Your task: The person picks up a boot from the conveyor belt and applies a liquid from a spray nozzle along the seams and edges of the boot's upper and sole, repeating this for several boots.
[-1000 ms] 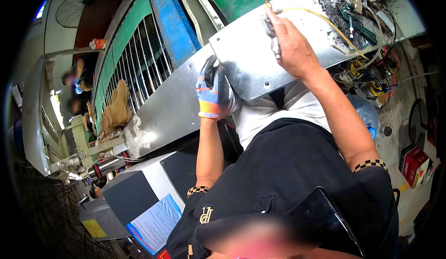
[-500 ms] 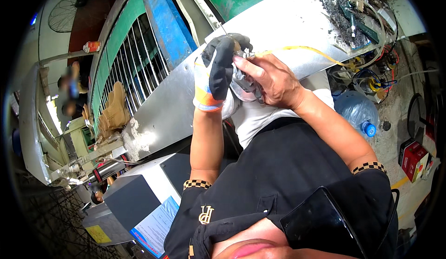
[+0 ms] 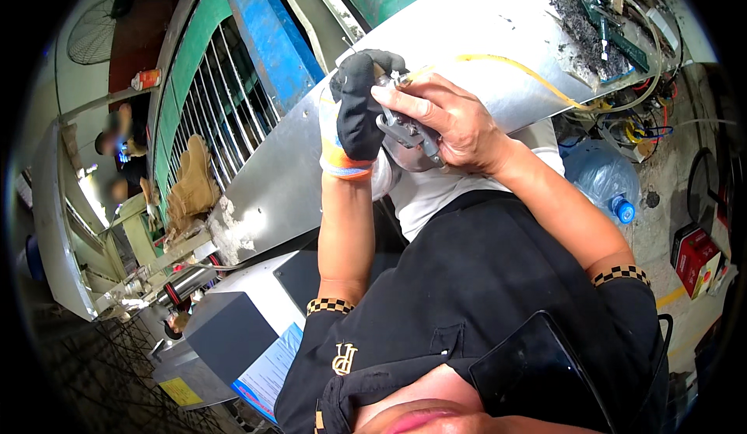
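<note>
Frame centre: left hand (image 3: 356, 111) in a glove, black over the fingers, white behind, blue and orange at the cuff. Tool (image 3: 411, 132) dull grey; hose (image 3: 513, 64) running yellow to upper right. Shirt (image 3: 467, 278) plain black, gold emblem (image 3: 343, 358), sleeve bands (image 3: 621, 275) in black-and-tan check. Trousers (image 3: 426, 199) white. Metal worktop (image 3: 292, 166) silvery grey, black-flecked at upper right. Upper left: beam (image 3: 271, 29) scuffed blue. Right edge: bottle cap (image 3: 623, 210) bright blue. Lower left: label (image 3: 180, 391) yellow.
</note>
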Available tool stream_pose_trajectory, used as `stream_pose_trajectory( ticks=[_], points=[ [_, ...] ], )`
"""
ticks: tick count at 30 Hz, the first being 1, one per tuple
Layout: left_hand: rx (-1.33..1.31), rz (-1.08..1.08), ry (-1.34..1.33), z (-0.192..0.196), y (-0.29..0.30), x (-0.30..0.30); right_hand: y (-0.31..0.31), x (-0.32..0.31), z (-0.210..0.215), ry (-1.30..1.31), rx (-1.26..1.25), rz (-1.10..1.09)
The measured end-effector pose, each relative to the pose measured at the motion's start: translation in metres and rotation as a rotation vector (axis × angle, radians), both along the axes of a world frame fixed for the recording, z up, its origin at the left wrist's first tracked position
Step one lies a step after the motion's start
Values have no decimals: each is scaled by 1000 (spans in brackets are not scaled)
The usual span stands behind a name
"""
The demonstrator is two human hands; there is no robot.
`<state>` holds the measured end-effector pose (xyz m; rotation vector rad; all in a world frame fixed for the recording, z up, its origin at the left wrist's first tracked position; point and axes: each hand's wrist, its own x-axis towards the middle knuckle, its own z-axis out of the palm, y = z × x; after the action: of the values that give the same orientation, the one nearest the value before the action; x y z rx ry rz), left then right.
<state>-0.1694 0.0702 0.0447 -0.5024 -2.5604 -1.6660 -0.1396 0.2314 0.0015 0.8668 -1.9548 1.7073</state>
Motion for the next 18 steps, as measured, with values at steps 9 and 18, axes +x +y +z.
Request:
stream_pose_trajectory(
  ticks=[9,18],
  points=[
    [150,-84,-103,-32,15,-13,34,3,-14,71,139,-195],
    [36,-32,-49,-75,15,-1,110,13,-44,-443,-164,-738]
  ],
)
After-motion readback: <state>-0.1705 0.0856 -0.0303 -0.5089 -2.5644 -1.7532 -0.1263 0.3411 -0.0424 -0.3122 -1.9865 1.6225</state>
